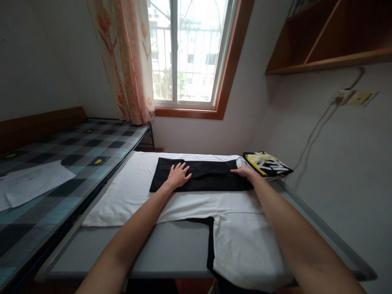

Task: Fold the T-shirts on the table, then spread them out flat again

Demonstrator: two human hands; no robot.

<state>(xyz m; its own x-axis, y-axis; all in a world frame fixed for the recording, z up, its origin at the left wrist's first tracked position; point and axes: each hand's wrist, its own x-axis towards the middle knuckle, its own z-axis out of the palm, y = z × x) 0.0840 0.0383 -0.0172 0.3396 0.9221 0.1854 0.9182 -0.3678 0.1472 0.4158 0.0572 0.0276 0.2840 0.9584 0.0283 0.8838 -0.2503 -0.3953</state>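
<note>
Black garment (208, 175): folded flat rectangle, both hands pressing on it.

No text legible in frame. White paper sheet (33, 181) on the bed (92, 143), left of frame: faint grey printed lines, too small and blurred to read. Folded yellow, black and white cloth (266, 163) at the far right end of the desk (171, 249), right of centre: bold printed shapes, possibly lettering, cannot be made out.
</note>
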